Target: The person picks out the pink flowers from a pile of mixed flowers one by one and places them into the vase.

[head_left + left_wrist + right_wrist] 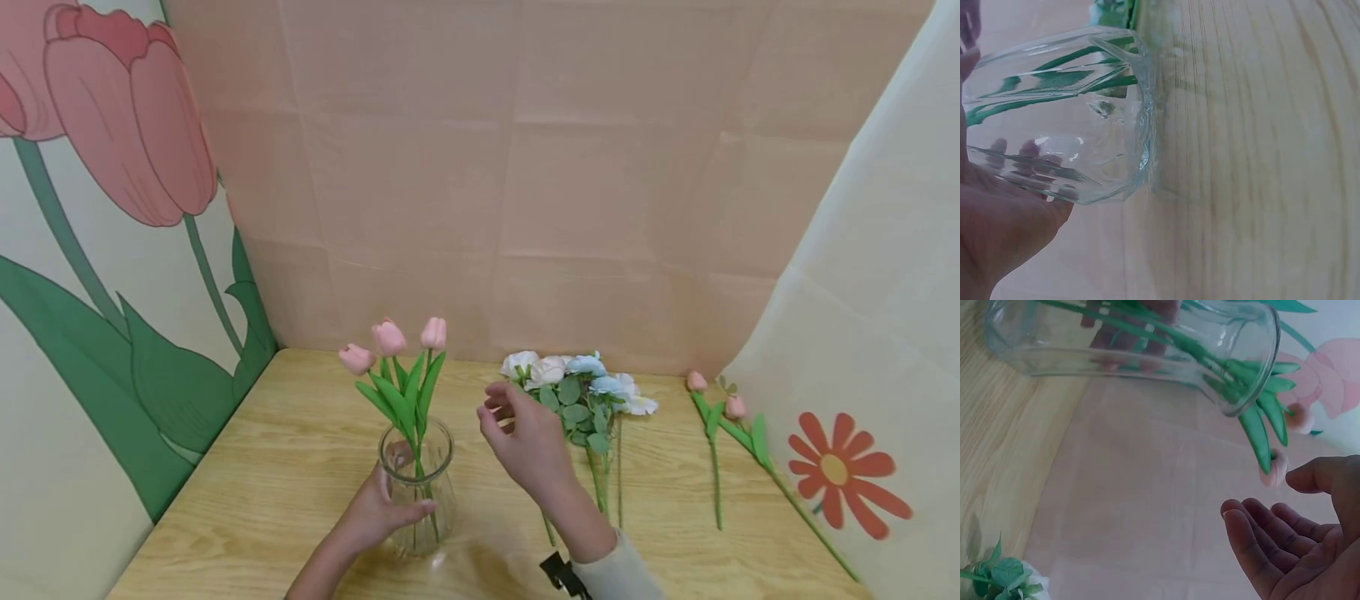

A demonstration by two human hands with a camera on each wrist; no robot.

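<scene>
Apparently arranging green-stemmed pink tulips [405, 406] inside a clear glass vase [443, 498], gripped round by the left hand [377, 512]; holding nothing in the right hand [529, 443], loosely bent nearby. Likely calls next for reaching toward the two loose pink tulips [712, 422] at right.

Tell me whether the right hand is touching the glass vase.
Apart. The head view shows it: a strip of bare tabletop lies between the right hand and the glass vase.
</scene>
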